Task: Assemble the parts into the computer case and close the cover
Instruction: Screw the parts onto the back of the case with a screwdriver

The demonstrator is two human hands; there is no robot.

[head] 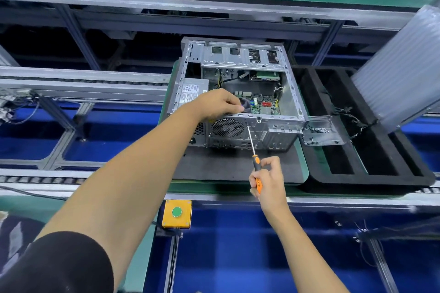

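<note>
An open grey metal computer case [289, 85] lies on a dark mat, its green motherboard [260, 103] and power supply [190, 93] showing inside. My left hand [220, 103] reaches over the near rear wall and grips a dark fan just inside the case, above the round fan grille [227, 128]. My right hand [267, 179] holds an orange-and-black screwdriver [253, 150]. Its tip touches the rear panel beside the grille's upper right corner.
A clear plastic tray with small screws [319, 131] sits right of the case. A black foam tray [371, 150] with cables lies further right, under a corrugated grey panel [402, 69]. A yellow box with a green button [176, 213] sits on the near rail.
</note>
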